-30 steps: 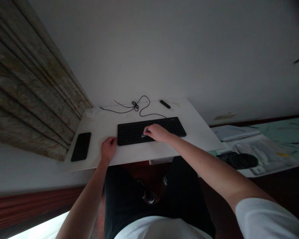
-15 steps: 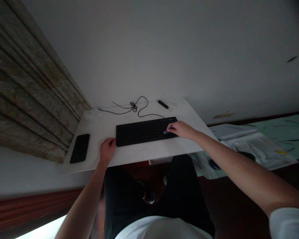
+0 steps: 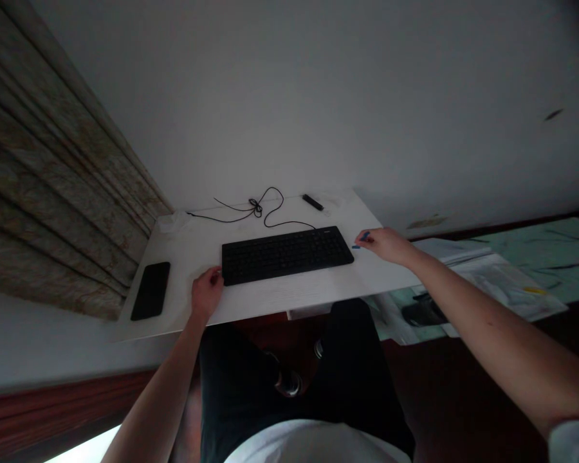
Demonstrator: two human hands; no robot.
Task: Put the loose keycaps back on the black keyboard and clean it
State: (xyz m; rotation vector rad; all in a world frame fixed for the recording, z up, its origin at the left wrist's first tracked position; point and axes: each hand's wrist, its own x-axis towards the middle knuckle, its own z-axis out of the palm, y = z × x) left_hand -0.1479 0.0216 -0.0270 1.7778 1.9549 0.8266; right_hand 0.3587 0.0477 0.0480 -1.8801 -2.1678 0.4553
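A black keyboard [image 3: 287, 256] lies on the white desk [image 3: 270, 297]. My left hand [image 3: 207, 292] rests at its left edge, fingers curled against the near left corner and steadying it. Just past the keyboard's right end, my right hand [image 3: 383, 244] is closed in a pinch on a small blue tool [image 3: 365, 236], perhaps a brush; most of it is hidden by the fingers. A short blue bit [image 3: 356, 247] shows just below the fingertips, and I cannot tell whether it belongs to the tool.
The keyboard's knotted black cable [image 3: 255, 207] runs along the back of the desk. A slim black stick-like object [image 3: 312, 202] lies near the wall, and a black phone [image 3: 150, 290] at the left. Papers and clear plastic [image 3: 502, 283] cover a lower surface at the right.
My right hand has moved right with the blue tool, from over the keyboard's right-hand keys to beside its right end. My left hand stays at the left edge.
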